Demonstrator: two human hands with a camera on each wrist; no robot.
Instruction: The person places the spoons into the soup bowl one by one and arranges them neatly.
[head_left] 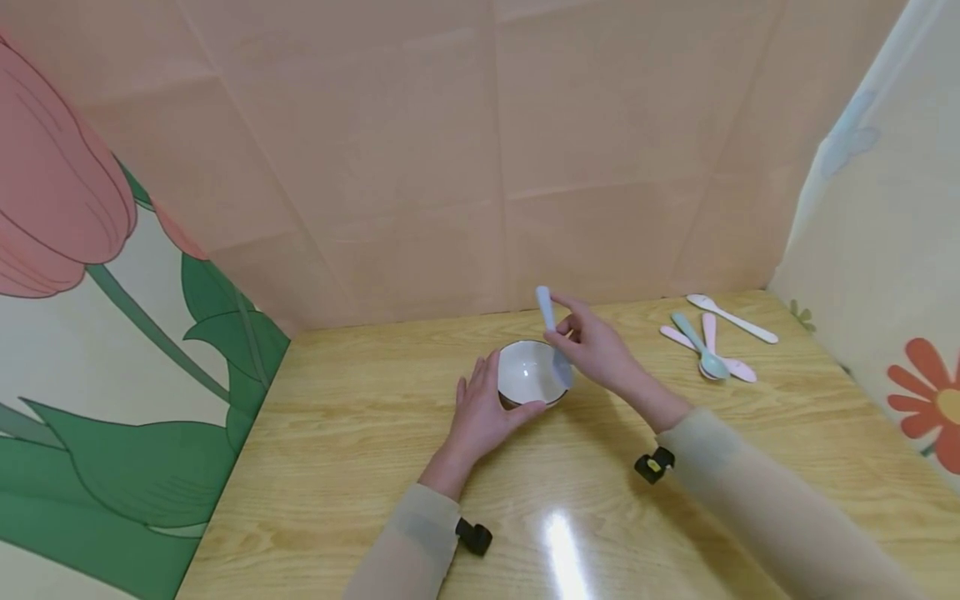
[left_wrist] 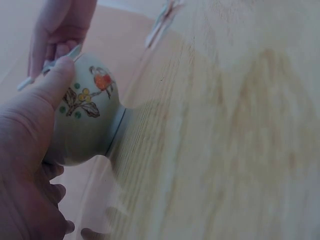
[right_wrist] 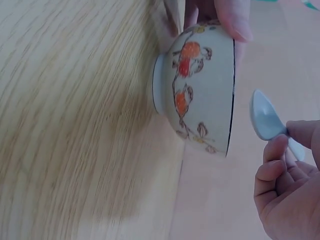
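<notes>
We cupped the fragile ceramic bowl (head_left: pixel 529 372) with our left hand (head_left: pixel 480 414); our right hand (head_left: pixel 596 346) pinched a light blue spoon (head_left: pixel 553 342) mid-handle.

Bowl (left_wrist: pixel 85 115) base: hidden behind left hand (left_wrist: pixel 25 165) in left wrist view.
Spoon (right_wrist: pixel 267 122) handle: covered by right hand (right_wrist: pixel 290 195) fingers.
Spare spoons (left_wrist: pixel 162 22): blurred, cut by top edge; count probably unreadable here.
Right hand: cropped at frame corner.
</notes>
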